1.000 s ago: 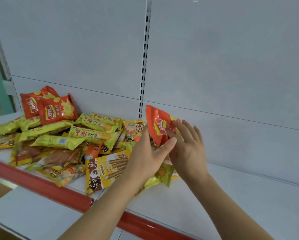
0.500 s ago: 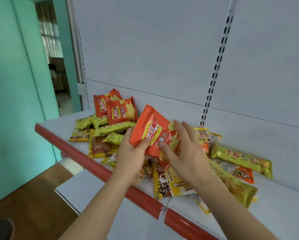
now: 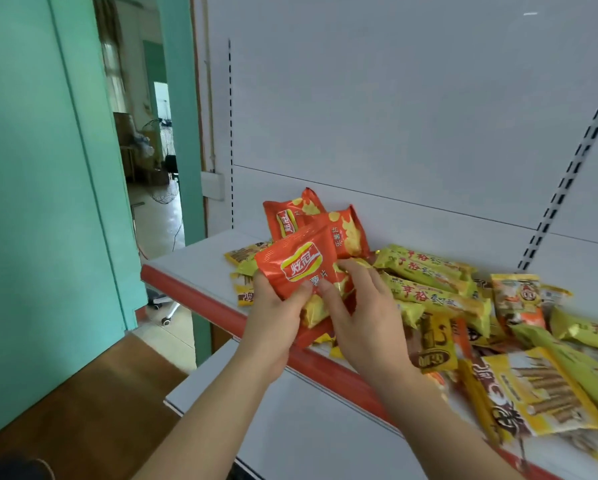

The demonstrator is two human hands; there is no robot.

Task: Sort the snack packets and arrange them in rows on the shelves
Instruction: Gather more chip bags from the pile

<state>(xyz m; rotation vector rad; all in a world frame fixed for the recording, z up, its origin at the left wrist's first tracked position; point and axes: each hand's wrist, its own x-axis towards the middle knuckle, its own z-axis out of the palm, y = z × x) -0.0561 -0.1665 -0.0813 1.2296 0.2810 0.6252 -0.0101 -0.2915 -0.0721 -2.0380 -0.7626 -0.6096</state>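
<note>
An orange chip packet (image 3: 299,263) is held above the left part of the shelf (image 3: 193,263). My left hand (image 3: 273,315) grips its lower left corner with thumb on the front. My right hand (image 3: 363,313) pinches its lower right edge. Just behind it two more orange chip packets (image 3: 325,223) lean against the back panel. A pile of yellow-green bar packets (image 3: 432,282), a brown-yellow packet (image 3: 434,344) and a yellow stick-biscuit packet (image 3: 540,389) lies to the right.
The shelf has a red front strip (image 3: 328,363); a lower white shelf (image 3: 290,427) juts out beneath it. The white back panel has slotted uprights (image 3: 567,178). A teal wall (image 3: 38,202) and an open doorway (image 3: 152,150) are to the left, with wooden floor below.
Both hands have carried the orange chip packet leftward from the middle of the pile to just in front of the two leaning orange packets. The view has swung left.
</note>
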